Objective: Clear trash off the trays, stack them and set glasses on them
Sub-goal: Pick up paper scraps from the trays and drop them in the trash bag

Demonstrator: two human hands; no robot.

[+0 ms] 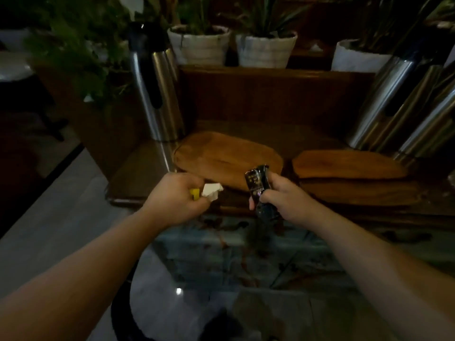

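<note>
Two oval wooden trays lie on a dark wooden counter: the left tray (226, 156) in the middle, the right tray (347, 164) beside it. My left hand (176, 196) is closed around crumpled white paper (211, 190) and a yellow scrap (195, 193), held just in front of the left tray's near edge. My right hand (283, 196) grips a shiny black wrapper (258, 182) between the two trays, over the counter's front edge. No glasses are in view.
A steel thermos (157, 94) stands left of the trays; several more steel flasks (403, 107) lean at the right. White plant pots (266, 49) line a raised shelf behind. A dark round bin rim (123, 299) sits below the counter on the pale floor.
</note>
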